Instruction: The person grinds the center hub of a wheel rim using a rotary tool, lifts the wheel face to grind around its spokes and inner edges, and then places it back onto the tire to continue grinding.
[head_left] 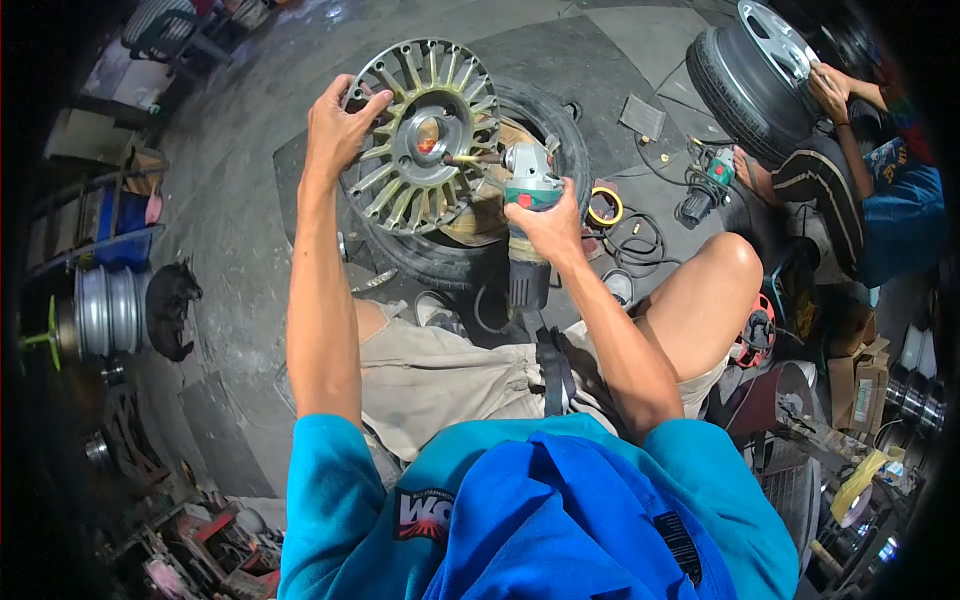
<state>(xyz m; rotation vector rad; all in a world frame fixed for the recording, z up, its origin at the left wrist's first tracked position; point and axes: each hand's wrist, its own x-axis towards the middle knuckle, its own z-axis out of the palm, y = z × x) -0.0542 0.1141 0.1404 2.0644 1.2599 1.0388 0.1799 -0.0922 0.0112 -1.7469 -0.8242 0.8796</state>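
My left hand (pixel 341 128) grips the left edge of a spoked alloy wheel face (pixel 452 122), holding it tilted up with the thumb on the front. My right hand (pixel 552 226) is wrapped round a green and grey angle grinder (pixel 534 183). From the grinder's head a thin rod-like bit (pixel 474 159) points left, its tip at the hub area of the wheel; whether it touches I cannot tell. Beneath both lies a tire (pixel 562 125) on the floor, with brown cardboard-like material inside it.
At the right a co-worker's hands (pixel 832 90) are on another wheel with a tire (pixel 740 98). Near them lies a second green grinder (pixel 708 186). A yellow tape roll (pixel 605 207) and cables lie by my knee. A dark animal (pixel 173 308) lies beside silver rims (pixel 108 310) at left.
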